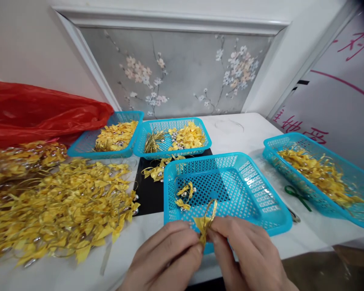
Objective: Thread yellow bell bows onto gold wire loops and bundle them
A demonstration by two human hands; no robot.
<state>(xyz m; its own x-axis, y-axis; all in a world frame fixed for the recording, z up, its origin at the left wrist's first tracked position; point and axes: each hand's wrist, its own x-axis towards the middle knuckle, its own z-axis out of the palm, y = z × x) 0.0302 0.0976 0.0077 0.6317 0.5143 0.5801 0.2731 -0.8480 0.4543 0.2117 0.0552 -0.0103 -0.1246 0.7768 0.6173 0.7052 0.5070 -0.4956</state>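
Observation:
Between the fingertips of both hands is a yellow ribbon bow (204, 224) with a loop of gold cord standing up from it. My left hand (170, 254) pinches the bow from the left, fingers curled. From the other side my right hand (241, 250) pinches it near the base of the cord loop. Both hands are over the near edge of a blue plastic basket (261, 202). Inside that basket, at its left, lie a few yellow bows with silver bells (185, 195). The fingertips partly hide the lower part of the held bow.
A big heap of yellow bows (63, 206) covers the table's left. Behind stand two blue baskets holding bows, one (172, 155) also with gold cords (154, 141). Another filled basket (309, 139) is at right, beside a green ribbon (297, 197). A red plastic bag (42, 115) lies back left.

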